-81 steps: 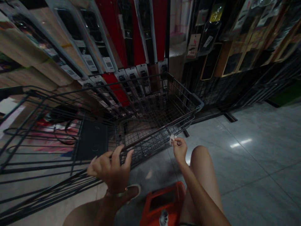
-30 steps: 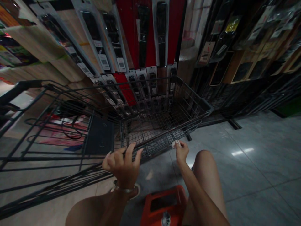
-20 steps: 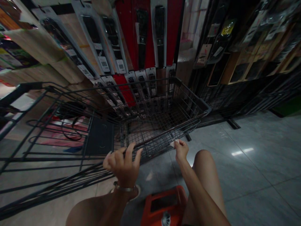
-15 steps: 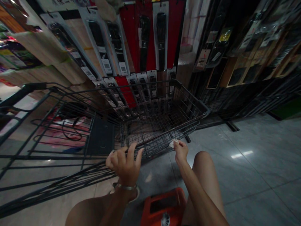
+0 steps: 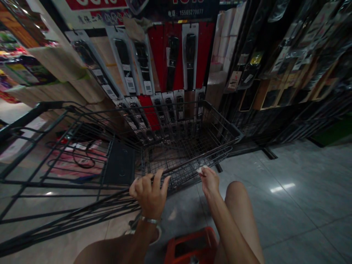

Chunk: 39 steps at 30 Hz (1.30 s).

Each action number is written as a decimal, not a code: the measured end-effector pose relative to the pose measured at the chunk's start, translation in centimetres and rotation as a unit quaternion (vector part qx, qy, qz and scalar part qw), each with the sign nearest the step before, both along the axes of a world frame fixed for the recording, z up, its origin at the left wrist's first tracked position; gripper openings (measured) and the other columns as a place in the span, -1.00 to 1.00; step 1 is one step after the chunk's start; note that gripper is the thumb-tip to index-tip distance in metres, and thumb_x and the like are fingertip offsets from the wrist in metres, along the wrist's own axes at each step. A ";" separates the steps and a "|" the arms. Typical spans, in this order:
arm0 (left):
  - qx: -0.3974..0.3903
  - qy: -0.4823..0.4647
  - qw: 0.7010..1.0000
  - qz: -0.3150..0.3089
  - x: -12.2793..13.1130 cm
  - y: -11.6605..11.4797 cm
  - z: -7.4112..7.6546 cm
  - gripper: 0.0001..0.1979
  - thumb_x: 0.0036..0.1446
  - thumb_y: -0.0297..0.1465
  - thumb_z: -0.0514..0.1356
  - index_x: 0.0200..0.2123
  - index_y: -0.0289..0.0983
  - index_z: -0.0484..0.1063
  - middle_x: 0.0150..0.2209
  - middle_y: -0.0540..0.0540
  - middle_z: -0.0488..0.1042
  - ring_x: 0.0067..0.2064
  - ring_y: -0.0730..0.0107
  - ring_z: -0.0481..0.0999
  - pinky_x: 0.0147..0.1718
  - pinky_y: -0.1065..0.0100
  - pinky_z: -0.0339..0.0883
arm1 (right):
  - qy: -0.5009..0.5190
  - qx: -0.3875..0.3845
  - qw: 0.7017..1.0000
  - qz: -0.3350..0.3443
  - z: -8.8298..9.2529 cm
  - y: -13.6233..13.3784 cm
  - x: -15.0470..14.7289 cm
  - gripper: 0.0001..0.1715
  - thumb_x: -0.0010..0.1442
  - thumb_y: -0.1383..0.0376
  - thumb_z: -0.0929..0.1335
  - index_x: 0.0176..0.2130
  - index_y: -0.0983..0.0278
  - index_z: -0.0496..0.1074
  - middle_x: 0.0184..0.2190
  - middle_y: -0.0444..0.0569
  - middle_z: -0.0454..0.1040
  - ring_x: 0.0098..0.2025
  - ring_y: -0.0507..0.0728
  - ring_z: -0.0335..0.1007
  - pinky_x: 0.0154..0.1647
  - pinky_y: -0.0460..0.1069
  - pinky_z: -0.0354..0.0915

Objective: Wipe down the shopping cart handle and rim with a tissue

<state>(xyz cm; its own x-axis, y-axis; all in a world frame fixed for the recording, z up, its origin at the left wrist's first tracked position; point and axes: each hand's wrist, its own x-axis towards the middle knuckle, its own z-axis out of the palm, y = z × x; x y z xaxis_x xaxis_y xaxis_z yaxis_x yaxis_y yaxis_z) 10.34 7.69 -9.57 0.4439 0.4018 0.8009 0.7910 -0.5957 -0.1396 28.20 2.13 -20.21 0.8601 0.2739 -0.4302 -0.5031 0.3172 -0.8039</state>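
A dark wire shopping cart (image 5: pixel 178 167) stretches across the view in front of me. My left hand (image 5: pixel 150 192), with a bracelet at its wrist, rests on the near rail of the cart, its fingers apart and slightly curled over the bar. My right hand (image 5: pixel 210 179) pinches a small crumpled white tissue (image 5: pixel 202 169) between thumb and fingers, right beside the cart's near side. Inside the cart's left part lies a pink item (image 5: pixel 78 159) with a dark cord on it, next to a black panel (image 5: pixel 121 161).
Behind the cart hangs a display rack of packaged items (image 5: pixel 189 55) on a red and light backing. More packaged goods hang at the right. An orange-red stool (image 5: pixel 192 244) stands between my knees on the tiled floor (image 5: pixel 291 205).
The view has tilted up a little, showing more of the sign above the rack. My right hand and the tissue have shifted slightly left along the cart; my left hand stays on the rail.
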 end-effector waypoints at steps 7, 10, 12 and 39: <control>-0.006 0.021 1.000 0.010 -0.1 -0.1 0.4 -0.73 0.03 -0.19 0.23 -0.21 -0.20 0.46 -0.35 -0.10 0.37 -0.22 0.19 0.27 -0.11 0.12 0.08 | -0.092 0.005 0.996 0.012 4.8 -0.5 -1.6 -0.68 -0.20 0.24 0.45 -0.38 0.30 0.39 -0.50 -0.13 0.46 -0.43 0.05 0.39 -0.38 -0.02 0.33; 0.002 -0.001 1.000 0.006 0.0 0.0 0.1 -0.75 0.02 -0.20 0.25 -0.23 -0.18 0.46 -0.36 -0.08 0.36 -0.23 0.23 0.27 -0.09 0.14 0.07 | -0.174 -0.080 0.981 -0.017 6.0 -0.2 -2.1 -0.67 -0.15 0.19 0.44 -0.36 0.32 0.41 -0.48 -0.12 0.46 -0.43 0.04 0.37 -0.35 -0.02 0.30; 0.003 -0.002 1.000 0.005 0.0 0.2 -0.1 -0.75 0.02 -0.20 0.25 -0.24 -0.18 0.47 -0.36 -0.07 0.36 -0.23 0.25 0.27 -0.09 0.15 0.06 | -0.209 -0.129 0.969 -0.026 5.4 -0.1 -2.1 -0.67 -0.14 0.16 0.43 -0.38 0.34 0.42 -0.47 -0.07 0.47 -0.41 0.07 0.38 -0.33 -0.01 0.30; 0.004 -0.002 1.000 0.015 0.0 0.1 -0.3 -0.73 0.02 -0.16 0.25 -0.25 -0.18 0.47 -0.36 -0.08 0.35 -0.23 0.25 0.27 -0.08 0.14 0.05 | -0.083 -0.129 0.988 0.000 -7.7 0.5 -1.6 -0.69 -0.33 0.22 0.45 -0.50 0.31 0.39 -0.61 -0.16 0.41 -0.54 0.04 0.31 -0.52 -0.06 0.28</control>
<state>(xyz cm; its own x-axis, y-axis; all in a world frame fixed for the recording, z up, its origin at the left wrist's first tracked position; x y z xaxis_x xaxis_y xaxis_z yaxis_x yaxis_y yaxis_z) 10.38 7.78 -9.86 0.4296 0.4085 0.8053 0.8085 -0.5712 -0.1415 26.55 2.59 -27.94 0.9251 0.1728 -0.3382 -0.3569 0.0907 -0.9297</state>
